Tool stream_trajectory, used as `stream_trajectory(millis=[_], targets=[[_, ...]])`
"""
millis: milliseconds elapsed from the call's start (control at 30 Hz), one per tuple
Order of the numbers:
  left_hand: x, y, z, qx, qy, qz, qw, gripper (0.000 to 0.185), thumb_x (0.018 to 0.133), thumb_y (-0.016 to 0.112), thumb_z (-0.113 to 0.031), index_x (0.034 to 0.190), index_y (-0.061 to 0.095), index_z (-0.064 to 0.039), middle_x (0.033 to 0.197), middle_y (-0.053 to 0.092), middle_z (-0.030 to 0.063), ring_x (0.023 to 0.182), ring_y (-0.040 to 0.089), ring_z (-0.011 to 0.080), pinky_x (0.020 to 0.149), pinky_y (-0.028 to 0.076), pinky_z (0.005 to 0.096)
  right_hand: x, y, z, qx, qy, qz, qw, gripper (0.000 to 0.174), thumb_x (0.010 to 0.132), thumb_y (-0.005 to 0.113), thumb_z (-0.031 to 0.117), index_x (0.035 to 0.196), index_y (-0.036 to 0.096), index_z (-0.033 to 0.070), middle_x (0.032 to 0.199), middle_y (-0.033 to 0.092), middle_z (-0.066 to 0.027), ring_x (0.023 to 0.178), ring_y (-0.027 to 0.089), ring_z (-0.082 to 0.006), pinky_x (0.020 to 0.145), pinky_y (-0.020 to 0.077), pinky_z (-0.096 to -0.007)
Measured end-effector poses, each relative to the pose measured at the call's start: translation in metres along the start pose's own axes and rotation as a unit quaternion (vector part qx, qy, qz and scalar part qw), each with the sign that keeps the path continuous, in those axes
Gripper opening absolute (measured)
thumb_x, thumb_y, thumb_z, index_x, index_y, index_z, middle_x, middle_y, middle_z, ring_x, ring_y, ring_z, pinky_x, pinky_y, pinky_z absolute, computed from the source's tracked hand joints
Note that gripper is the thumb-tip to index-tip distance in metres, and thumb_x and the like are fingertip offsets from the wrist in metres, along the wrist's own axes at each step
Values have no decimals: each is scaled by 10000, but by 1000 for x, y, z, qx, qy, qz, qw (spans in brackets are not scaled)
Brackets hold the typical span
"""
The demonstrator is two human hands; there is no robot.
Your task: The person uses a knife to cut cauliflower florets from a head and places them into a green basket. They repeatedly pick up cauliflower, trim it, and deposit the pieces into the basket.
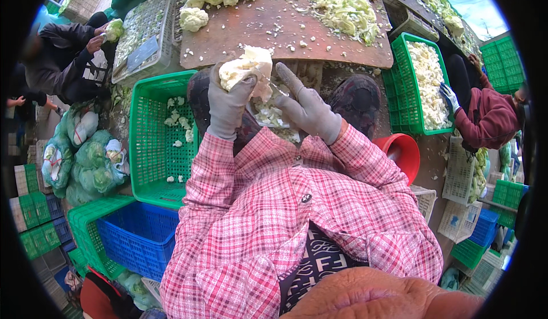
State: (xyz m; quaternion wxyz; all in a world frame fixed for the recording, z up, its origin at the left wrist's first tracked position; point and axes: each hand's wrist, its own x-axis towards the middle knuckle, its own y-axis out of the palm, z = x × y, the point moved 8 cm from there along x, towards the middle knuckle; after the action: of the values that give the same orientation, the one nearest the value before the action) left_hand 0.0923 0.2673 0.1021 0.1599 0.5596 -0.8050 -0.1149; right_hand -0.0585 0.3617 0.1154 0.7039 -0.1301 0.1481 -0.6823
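Observation:
In my gloved left hand (pixel 231 100) is a trimmed piece of cauliflower (pixel 250 68), gripped with the thumb across its near side. My gloved right hand (pixel 310 107) is just to the right of it, index finger stretched out. A thin bright edge that looks like a small knife blade (pixel 277 88) runs from its fingers towards the cauliflower; any handle is hidden by the glove. Below both hands, between my knees, pale cauliflower pieces (pixel 269 114) lie in a container that is partly covered.
Ahead, a wooden board (pixel 257 27) carries cauliflower heads (pixel 193 19) and leafy trimmings (pixel 344 15). A green crate (pixel 162 190) with a few florets stands left, near a blue crate (pixel 137 237). At right are a red bucket (pixel 400 152) and a co-worker's gloved hand (pixel 449 97) at a floret-filled green crate (pixel 400 83).

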Motion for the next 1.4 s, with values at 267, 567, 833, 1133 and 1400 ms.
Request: stream_trajectory(millis=[267, 567, 833, 1133, 1400], targets=[[4, 4, 5, -74, -10, 1, 997, 498, 898, 732, -42, 1344, 515, 4, 1207, 654, 109, 1057, 669, 194, 921, 560, 328, 15, -10, -12, -30, 53, -2, 998, 655, 999, 519, 282, 1537, 308, -26, 1096, 678, -338, 1069, 688, -408, 923, 499, -473], [12, -7, 33, -224, -80, 42, 970, 540, 906, 717, -65, 1391, 485, -19, 1263, 629, 130, 1121, 659, 249, 950, 573, 400, 35, 8, -48, 388, 135, -8, 912, 422, 1045, 525, 299, 1392, 488, 62, 772, 632, -27, 493, 569, -95, 407, 444, -235], [9, -3, 50, -461, -189, 151, 854, 587, 939, 695, -300, 1435, 495, -56, 1422, 559, 156, 1367, 489, 357, 1124, 407, 605, 28, 1, -58, 468, 164, -21, 868, 330, 1047, 514, 353, 1196, 550, 61, 678, 591, -33, 400, 522, -103, 353, 442, -226], [13, -20, 57, -447, -174, 89, 873, 555, 941, 721, -285, 1421, 521, -91, 1413, 575, 134, 1366, 493, 346, 1137, 385, 624, 73, -81, -62, 411, 195, -155, 877, 365, 1085, 463, 408, 1213, 474, 66, 702, 601, -40, 436, 489, -71, 341, 397, -189], [19, -39, 43, -409, -83, 46, 908, 569, 955, 710, -244, 1447, 479, -75, 1454, 530, 118, 1355, 496, 315, 1162, 385, 525, 50, 44, -11, 375, 146, 10, 915, 563, 1042, 498, 305, 1537, 351, 79, 648, 628, -61, 478, 596, -150, 398, 494, -279]])
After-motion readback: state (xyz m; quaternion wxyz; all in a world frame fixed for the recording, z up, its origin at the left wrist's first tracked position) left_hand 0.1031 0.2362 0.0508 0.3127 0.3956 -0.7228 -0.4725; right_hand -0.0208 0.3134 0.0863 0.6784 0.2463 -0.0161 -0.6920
